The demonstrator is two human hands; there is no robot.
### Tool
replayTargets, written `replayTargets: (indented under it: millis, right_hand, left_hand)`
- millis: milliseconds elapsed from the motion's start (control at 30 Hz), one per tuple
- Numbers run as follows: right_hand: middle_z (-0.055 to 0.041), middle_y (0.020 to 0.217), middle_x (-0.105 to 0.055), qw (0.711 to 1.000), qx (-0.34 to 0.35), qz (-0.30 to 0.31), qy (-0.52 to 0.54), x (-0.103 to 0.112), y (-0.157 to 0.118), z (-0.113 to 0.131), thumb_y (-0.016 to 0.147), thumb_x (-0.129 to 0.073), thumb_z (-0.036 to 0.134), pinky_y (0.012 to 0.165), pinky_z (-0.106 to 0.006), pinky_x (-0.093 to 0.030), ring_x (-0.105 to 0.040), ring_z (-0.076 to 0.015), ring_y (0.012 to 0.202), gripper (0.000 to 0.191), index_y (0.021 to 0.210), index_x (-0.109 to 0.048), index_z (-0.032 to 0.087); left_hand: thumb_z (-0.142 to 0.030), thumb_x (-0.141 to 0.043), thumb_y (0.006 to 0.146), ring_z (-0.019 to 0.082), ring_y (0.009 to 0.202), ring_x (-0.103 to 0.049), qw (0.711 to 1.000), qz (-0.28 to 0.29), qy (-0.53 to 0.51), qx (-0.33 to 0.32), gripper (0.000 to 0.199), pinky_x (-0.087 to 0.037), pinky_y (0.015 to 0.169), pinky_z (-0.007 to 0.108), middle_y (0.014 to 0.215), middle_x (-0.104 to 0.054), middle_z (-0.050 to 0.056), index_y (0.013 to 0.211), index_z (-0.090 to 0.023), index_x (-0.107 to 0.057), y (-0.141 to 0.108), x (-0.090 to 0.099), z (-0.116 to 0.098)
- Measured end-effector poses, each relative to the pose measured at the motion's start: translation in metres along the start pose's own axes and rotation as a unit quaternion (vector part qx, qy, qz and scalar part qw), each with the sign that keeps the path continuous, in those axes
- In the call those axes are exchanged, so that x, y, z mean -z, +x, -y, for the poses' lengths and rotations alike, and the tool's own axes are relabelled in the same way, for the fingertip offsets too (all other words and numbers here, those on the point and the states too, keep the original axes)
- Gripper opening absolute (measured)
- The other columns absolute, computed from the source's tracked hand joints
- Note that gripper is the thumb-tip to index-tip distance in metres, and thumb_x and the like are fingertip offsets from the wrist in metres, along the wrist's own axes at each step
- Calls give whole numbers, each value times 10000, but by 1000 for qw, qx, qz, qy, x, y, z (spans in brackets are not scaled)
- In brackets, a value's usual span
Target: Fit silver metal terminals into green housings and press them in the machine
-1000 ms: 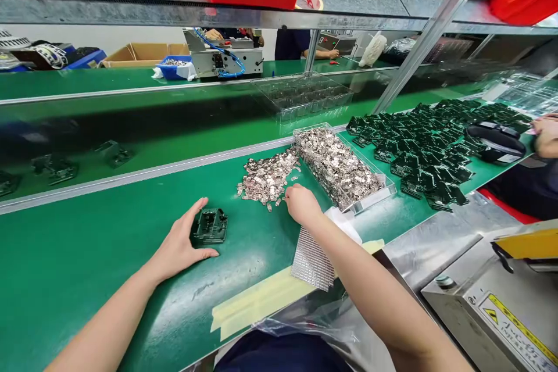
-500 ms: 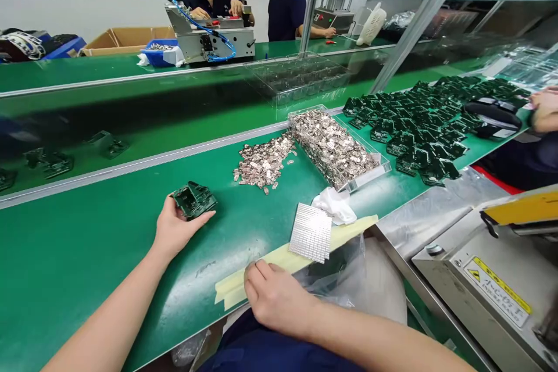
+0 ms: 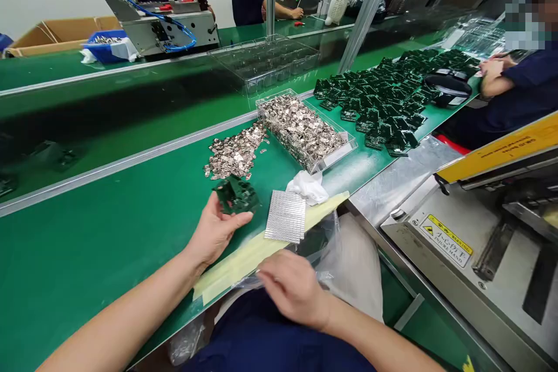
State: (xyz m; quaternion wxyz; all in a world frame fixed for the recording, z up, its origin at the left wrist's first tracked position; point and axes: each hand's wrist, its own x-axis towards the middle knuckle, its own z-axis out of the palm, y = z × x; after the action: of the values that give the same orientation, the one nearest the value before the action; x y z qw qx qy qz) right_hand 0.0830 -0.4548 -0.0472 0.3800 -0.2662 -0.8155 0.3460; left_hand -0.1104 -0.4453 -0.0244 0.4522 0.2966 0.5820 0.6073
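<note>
L hand (image 3: 211, 235) is gripping PCBs (image 3: 239, 196) nr metal bits (image 3: 235, 154), poss. scattering some by brushing; R hand (image 3: 296, 288) is curling, can't tell if holding

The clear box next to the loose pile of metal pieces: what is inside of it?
The clear box holds many small silvery pieces, heaped high. Only the top layer and some against the side wall show; they cover the middle and the bottom.

Circuit boards (image 3: 238, 195) lifted in left hand (image 3: 214, 231), nearer silver sheet (image 3: 285, 217); right hand (image 3: 296, 288) away from metal pieces (image 3: 235, 152)
</note>
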Motion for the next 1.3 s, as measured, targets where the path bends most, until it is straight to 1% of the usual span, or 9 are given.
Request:
replayTargets:
  millis: [67,133,233,367,600,900,1067,1167,1300]
  right_hand:
    - [-48,813,-701,986,-103,-104,85,19,-7,-7,942,-550,233,654,-294,-548,-651,-172,694,110,925,-649,190]
    - [-56,857,-693,939,-220,-222,140,37,-13,-15,925,-600,250,667,-292,-545,-648,-173,724,79,932,-643,184]
    - [-36,872,-629,910,-236,-295,169,54,-16,-20,892,-651,268,696,-276,-511,-593,-163,775,77,867,-644,196]
    - [-47,920,-552,923,-209,-289,147,55,-7,-17,877,-652,247,753,-297,-493,-560,-184,874,73,819,-649,202]
    - [-83,1065,-531,941,-207,-240,116,37,4,-18,873,-620,217,942,-397,-441,-535,-238,1066,70,812,-651,205]
    - [-72,1064,-536,944,-209,-245,76,35,3,-17,850,-644,209,884,-358,-451,-557,-226,1022,87,765,-626,201]
    - [-64,1060,-538,943,-218,-240,79,33,3,-15,855,-632,209,880,-342,-443,-553,-220,1018,101,760,-599,203]
    - [-53,1010,-562,939,-228,-227,121,33,3,-14,877,-616,221,848,-324,-453,-557,-207,975,53,830,-594,212]
    - [-27,910,-591,909,-267,-235,216,33,3,-12,879,-622,227,737,-283,-482,-573,-174,831,86,949,-572,221]
  left_hand:
    - [-331,-853,566,196,922,-688,998,59,3,3,534,-578,860,353,1003,-683,30,992,-238,-543,-5,-24,3]
    - [-313,-847,582,204,924,-688,994,113,-3,2,514,-581,852,359,991,-690,41,994,-224,-554,-9,-45,9]
    - [-277,-836,599,185,859,-692,985,170,-7,-17,532,-592,781,320,945,-692,28,1043,-237,-546,-17,-68,20]
    - [-244,-803,646,153,795,-686,981,187,6,-46,490,-584,712,263,904,-682,4,1061,-273,-545,-24,-78,33]
    - [-293,-763,718,188,906,-686,979,192,15,-60,440,-585,729,276,990,-679,35,1095,-276,-538,-29,-75,38]
    - [-245,-727,779,160,879,-667,976,214,-15,-39,405,-551,751,240,980,-676,39,1127,-228,-521,-33,-77,34]
    - [-230,-644,848,93,700,-591,978,193,17,-72,288,-511,647,182,858,-637,6,1119,-222,-544,-32,-74,39]
    - [-220,-635,849,91,679,-568,980,178,36,-82,276,-498,623,172,830,-631,0,1111,-226,-549,-33,-73,38]
    - [-216,-641,837,103,707,-585,982,167,45,-71,270,-504,636,177,847,-645,12,1094,-215,-559,-35,-74,33]
